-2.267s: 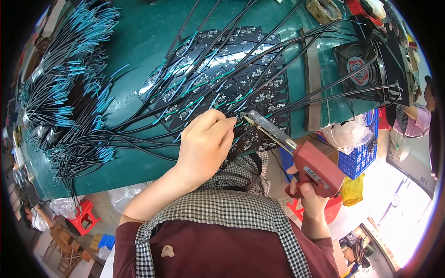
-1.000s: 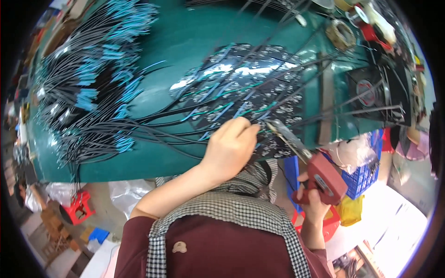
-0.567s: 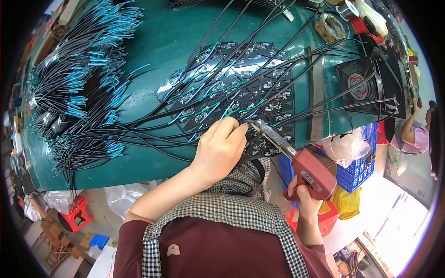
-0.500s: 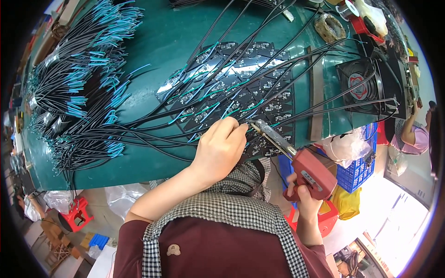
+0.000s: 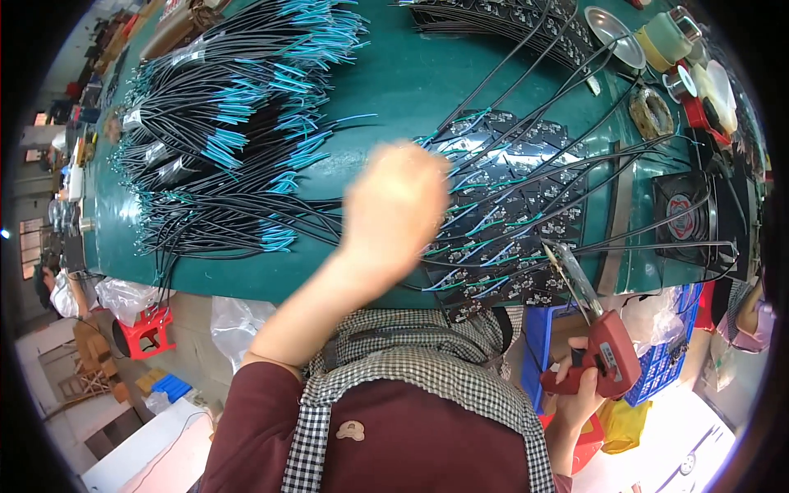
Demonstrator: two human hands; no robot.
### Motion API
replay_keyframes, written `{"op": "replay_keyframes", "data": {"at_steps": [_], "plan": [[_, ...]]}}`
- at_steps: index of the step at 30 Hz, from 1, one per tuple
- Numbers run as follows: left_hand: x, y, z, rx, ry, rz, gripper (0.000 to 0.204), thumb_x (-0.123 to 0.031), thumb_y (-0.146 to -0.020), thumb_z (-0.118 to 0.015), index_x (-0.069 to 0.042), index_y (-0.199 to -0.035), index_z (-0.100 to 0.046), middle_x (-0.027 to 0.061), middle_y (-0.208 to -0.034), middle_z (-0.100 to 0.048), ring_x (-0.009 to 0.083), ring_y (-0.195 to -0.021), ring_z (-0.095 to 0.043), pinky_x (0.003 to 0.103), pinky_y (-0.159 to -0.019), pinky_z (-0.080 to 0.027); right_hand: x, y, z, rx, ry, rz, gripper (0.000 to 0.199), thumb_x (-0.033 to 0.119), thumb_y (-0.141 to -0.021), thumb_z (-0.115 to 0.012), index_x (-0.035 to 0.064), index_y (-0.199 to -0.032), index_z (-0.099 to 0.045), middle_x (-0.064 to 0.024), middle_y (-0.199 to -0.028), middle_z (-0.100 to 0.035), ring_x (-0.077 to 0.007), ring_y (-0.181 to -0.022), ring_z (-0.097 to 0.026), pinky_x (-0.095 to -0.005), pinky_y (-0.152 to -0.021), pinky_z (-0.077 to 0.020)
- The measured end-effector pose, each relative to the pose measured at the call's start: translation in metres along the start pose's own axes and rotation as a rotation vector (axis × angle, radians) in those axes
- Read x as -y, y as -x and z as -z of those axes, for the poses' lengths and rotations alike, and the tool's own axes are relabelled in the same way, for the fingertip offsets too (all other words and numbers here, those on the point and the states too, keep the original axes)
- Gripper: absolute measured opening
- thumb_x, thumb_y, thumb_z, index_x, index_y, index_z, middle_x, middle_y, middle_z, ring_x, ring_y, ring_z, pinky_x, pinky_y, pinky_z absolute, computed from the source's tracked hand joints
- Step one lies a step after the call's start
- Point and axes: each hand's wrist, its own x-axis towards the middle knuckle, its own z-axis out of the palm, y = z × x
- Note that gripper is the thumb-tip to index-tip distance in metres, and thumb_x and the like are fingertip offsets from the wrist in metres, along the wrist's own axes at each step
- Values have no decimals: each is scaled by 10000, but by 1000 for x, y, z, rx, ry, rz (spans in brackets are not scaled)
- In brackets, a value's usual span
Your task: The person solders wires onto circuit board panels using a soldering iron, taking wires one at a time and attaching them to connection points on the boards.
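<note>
My left hand point(image 5: 396, 207), smeared by motion, hovers over the left edge of a group of black circuit boards point(image 5: 501, 215). Whether its fingers hold a wire cannot be made out. My right hand point(image 5: 579, 386) grips the handle of a red soldering gun point(image 5: 612, 355) below the table's near edge. The gun's metal tip point(image 5: 549, 251) reaches up over the right part of the boards. Black cables point(image 5: 567, 171) with blue and green wire ends lie across the boards.
Bundles of black cables with blue ends point(image 5: 222, 107) are heaped on the left of the green table point(image 5: 394, 78). A stack of boards point(image 5: 501, 33) lies at the far side. At the right stand a fan point(image 5: 682, 215), a solder spool point(image 5: 680, 82) and a ring-shaped brown block point(image 5: 651, 113).
The view has shifted, so the table appears farther right and lower. My left hand has moved left and away from the soldering gun's tip. The gun has drawn slightly right.
</note>
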Motion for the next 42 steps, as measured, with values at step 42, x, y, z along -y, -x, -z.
{"op": "replay_keyframes", "data": {"at_steps": [42], "plan": [[-54,118,-16,133,179,-381,315,-49,-665,-602,43,-967,-605,47,-803,-499,90,-533,-506,210,-427,-425,-9,64,11,158,-101,-375,737,452,-746,-706,-34,-1227,-430,-131,-920,-604,-127,-572,-521,-254,-539,-439]]}}
